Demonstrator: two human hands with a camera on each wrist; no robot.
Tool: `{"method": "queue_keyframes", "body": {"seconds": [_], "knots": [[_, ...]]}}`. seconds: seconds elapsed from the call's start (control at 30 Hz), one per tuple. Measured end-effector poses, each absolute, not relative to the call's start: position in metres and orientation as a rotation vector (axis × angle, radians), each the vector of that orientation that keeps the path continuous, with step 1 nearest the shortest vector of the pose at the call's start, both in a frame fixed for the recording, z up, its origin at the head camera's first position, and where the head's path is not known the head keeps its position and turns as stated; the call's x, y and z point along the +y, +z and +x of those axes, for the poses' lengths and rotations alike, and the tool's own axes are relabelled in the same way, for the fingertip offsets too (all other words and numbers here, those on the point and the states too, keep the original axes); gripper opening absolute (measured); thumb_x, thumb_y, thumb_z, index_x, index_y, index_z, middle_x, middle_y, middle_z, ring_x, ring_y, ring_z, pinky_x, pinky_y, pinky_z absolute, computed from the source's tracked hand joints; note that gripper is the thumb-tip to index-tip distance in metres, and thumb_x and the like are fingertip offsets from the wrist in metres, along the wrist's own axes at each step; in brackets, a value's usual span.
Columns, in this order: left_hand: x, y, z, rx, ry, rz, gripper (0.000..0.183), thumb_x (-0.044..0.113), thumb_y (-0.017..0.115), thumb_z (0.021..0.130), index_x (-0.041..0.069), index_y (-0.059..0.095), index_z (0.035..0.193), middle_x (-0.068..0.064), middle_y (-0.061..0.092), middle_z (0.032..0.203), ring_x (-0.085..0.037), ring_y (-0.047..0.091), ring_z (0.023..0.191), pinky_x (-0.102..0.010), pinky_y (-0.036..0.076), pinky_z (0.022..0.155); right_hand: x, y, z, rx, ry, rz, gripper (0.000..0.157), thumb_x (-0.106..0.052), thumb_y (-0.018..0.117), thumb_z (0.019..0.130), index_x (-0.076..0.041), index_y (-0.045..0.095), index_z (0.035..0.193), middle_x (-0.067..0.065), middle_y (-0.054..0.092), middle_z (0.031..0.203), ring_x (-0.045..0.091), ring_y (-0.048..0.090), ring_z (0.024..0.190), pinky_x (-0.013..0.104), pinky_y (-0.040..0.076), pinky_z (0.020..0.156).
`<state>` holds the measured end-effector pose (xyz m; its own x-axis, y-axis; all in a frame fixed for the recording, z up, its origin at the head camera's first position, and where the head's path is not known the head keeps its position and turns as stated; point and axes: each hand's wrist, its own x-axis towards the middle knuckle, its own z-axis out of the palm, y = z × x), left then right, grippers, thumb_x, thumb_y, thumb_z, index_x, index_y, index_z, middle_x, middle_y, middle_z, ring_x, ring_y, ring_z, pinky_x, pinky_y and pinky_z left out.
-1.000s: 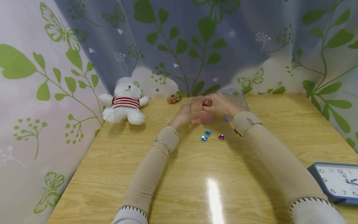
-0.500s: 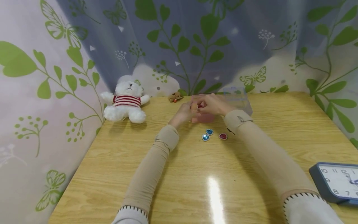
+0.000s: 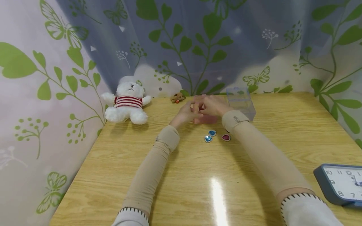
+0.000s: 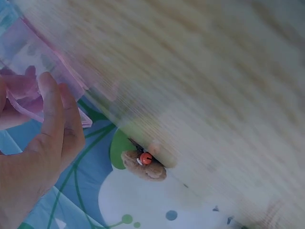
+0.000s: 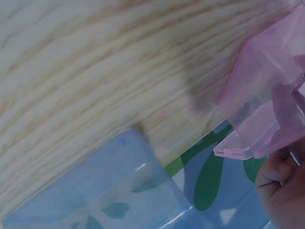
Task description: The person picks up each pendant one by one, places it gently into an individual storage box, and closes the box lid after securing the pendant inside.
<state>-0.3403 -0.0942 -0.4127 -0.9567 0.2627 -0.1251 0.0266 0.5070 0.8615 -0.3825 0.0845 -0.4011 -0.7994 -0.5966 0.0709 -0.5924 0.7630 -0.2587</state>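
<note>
A translucent pink plastic box (image 3: 207,119) stands near the back of the table with its lid raised. My left hand (image 3: 184,115) holds its left side, thumb along the front wall; in the left wrist view two fingers (image 4: 53,107) reach along the pink plastic. Over the opening, my right hand (image 3: 214,106) pinches a red heart gem (image 3: 202,107), mostly covered by the fingers. In the right wrist view only the gem's beaded rim (image 5: 298,81) shows. Two blue heart gems (image 3: 208,138) and a red heart gem (image 3: 226,137) lie in front of the box.
A translucent blue box (image 3: 250,110) with a raised lid stands just right of the pink one. A white teddy bear (image 3: 128,103) sits back left, near a small brown plush piece (image 3: 177,97). A blue-framed clock (image 3: 342,185) lies at right.
My right hand has moved a little left and lower over the pink box with the red gem. My left hand stays at the box. The gems on the table lie as before.
</note>
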Motion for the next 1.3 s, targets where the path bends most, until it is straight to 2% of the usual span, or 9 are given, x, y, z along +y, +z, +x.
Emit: {"method": "queue_keyframes", "body": {"seconds": [0.17, 0.37, 0.57, 0.67, 0.73, 0.9, 1.0, 1.13, 1.3], "knots": [[-0.095, -0.411, -0.341, 2.511, 1.406, 0.265, 0.08, 0.015, 0.077, 0.097, 0.006, 0.031, 0.162, -0.026, 0.06, 0.139, -0.029, 0.067, 0.103, -0.028, 0.056, 0.074, 0.08, -0.405, -0.384, 2.936, -0.443, -1.009, 0.006, -0.025, 0.078, 0.096, -0.03, 0.078, 0.101, 0.002, 0.073, 0.135, 0.029, 0.069, 0.117, 0.046, 0.055, 0.101], [-0.095, -0.412, -0.342, 2.53, 1.345, 0.289, 0.089, 0.01, 0.079, 0.094, 0.009, 0.027, 0.166, -0.026, 0.058, 0.143, -0.027, 0.067, 0.1, -0.026, 0.059, 0.071, 0.076, -0.407, -0.382, 2.955, -0.368, -0.969, 0.007, -0.036, 0.078, 0.096, -0.031, 0.079, 0.1, 0.004, 0.051, 0.163, 0.036, 0.057, 0.14, 0.051, 0.046, 0.116], [-0.096, -0.414, -0.342, 2.552, 1.29, 0.294, 0.094, 0.008, 0.079, 0.094, 0.012, 0.023, 0.168, -0.024, 0.061, 0.14, -0.025, 0.067, 0.1, -0.02, 0.053, 0.069, 0.072, -0.405, -0.381, 2.981, -0.294, -0.977, 0.009, -0.034, 0.082, 0.093, -0.028, 0.079, 0.099, 0.004, 0.056, 0.159, 0.034, 0.061, 0.137, 0.05, 0.048, 0.115], [-0.097, -0.414, -0.342, 2.558, 1.283, 0.292, 0.094, 0.007, 0.079, 0.094, 0.012, 0.022, 0.168, -0.024, 0.063, 0.137, -0.028, 0.067, 0.111, -0.021, 0.054, 0.074, 0.071, -0.405, -0.38, 2.988, -0.267, -0.97, 0.013, -0.037, 0.084, 0.091, -0.028, 0.08, 0.099, 0.004, 0.05, 0.164, 0.036, 0.061, 0.136, 0.051, 0.048, 0.116], [-0.097, -0.414, -0.341, 2.558, 1.279, 0.288, 0.094, 0.007, 0.078, 0.094, 0.012, 0.021, 0.168, -0.024, 0.063, 0.136, -0.031, 0.067, 0.114, -0.023, 0.054, 0.076, 0.07, -0.405, -0.381, 2.991, -0.256, -0.963, 0.014, -0.039, 0.084, 0.09, -0.029, 0.081, 0.1, 0.002, 0.054, 0.161, 0.035, 0.064, 0.132, 0.05, 0.049, 0.114], [-0.095, -0.412, -0.34, 2.583, 1.254, 0.285, 0.092, 0.007, 0.079, 0.094, 0.01, 0.023, 0.167, -0.023, 0.064, 0.134, -0.03, 0.067, 0.114, -0.025, 0.055, 0.08, 0.07, -0.404, -0.381, 2.99, -0.261, -0.953, 0.013, -0.038, 0.082, 0.092, -0.029, 0.082, 0.102, 0.0, 0.065, 0.15, 0.032, 0.067, 0.125, 0.049, 0.051, 0.111], [-0.095, -0.41, -0.339, 2.605, 1.231, 0.292, 0.091, 0.008, 0.079, 0.094, 0.009, 0.024, 0.167, -0.023, 0.065, 0.133, -0.029, 0.066, 0.112, -0.027, 0.056, 0.081, 0.071, -0.404, -0.381, 2.987, -0.278, -0.965, 0.009, -0.034, 0.079, 0.095, -0.028, 0.081, 0.102, 0.001, 0.061, 0.154, 0.033, 0.065, 0.129, 0.05, 0.05, 0.111], [-0.095, -0.41, -0.339, 2.617, 1.211, 0.294, 0.091, 0.01, 0.079, 0.094, 0.009, 0.024, 0.166, -0.022, 0.064, 0.134, -0.03, 0.065, 0.115, -0.031, 0.056, 0.086, 0.072, -0.402, -0.38, 2.984, -0.31, -0.971, 0.009, -0.032, 0.073, 0.1, -0.028, 0.08, 0.104, 0.0, 0.07, 0.141, 0.03, 0.069, 0.113, 0.046, 0.055, 0.099], [-0.098, -0.411, -0.338, 2.597, 1.249, 0.282, 0.09, 0.008, 0.079, 0.094, 0.012, 0.025, 0.166, -0.022, 0.062, 0.135, -0.029, 0.063, 0.117, -0.032, 0.054, 0.087, 0.077, -0.393, -0.375, 2.999, -0.345, -0.899, 0.025, -0.029, 0.063, 0.105, -0.018, 0.077, 0.122, 0.007, 0.079, 0.117, 0.027, 0.07, 0.088, 0.041, 0.057, 0.076]]}}
